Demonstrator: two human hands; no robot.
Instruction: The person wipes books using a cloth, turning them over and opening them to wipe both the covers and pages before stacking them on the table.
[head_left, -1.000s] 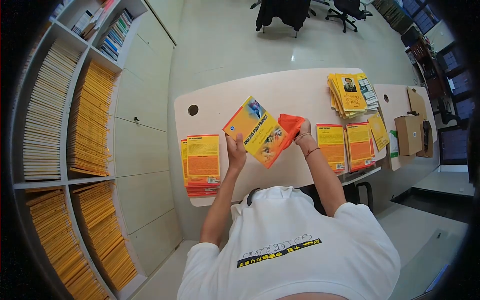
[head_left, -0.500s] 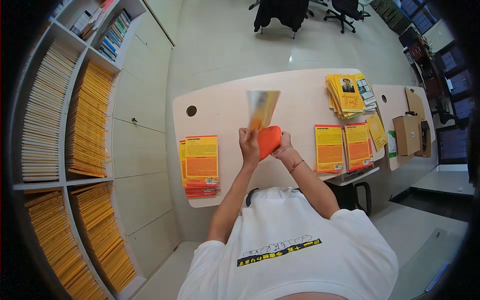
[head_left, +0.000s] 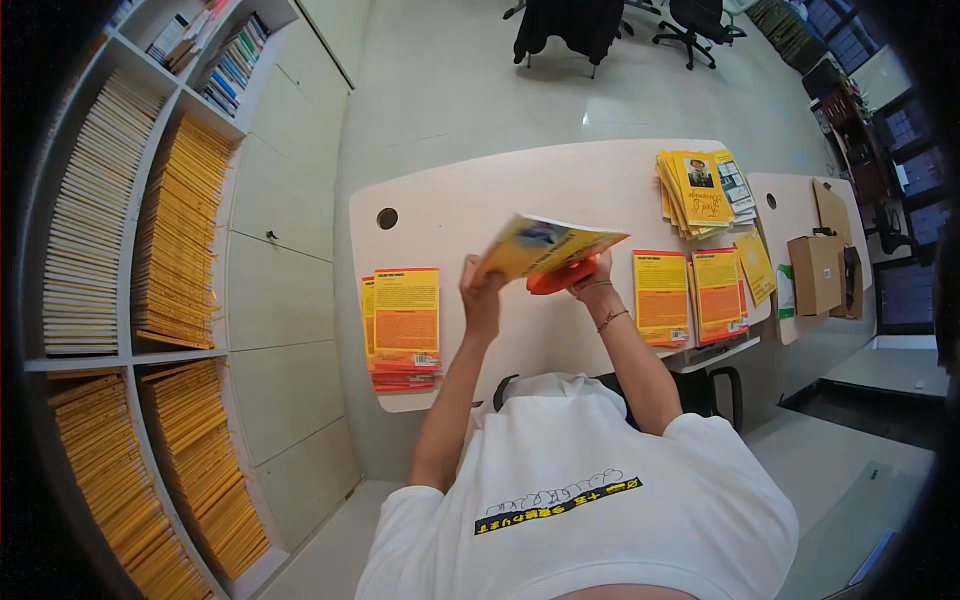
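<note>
Book stacks (head_left: 407, 318) on table (head_left: 450, 200); shelves (head_left: 125, 364) left.

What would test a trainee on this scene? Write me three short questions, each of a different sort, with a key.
1. Multiple choice: What does the left hand hold?
A) a pen
B) a book
C) a cup
2. True or false: Neither hand holds the cloth.
3. Fill the blank: The cardboard box stands off to the person's ____ side.

Key: 1. B. 2. False; the right hand holds the cloth. 3. right.
</note>
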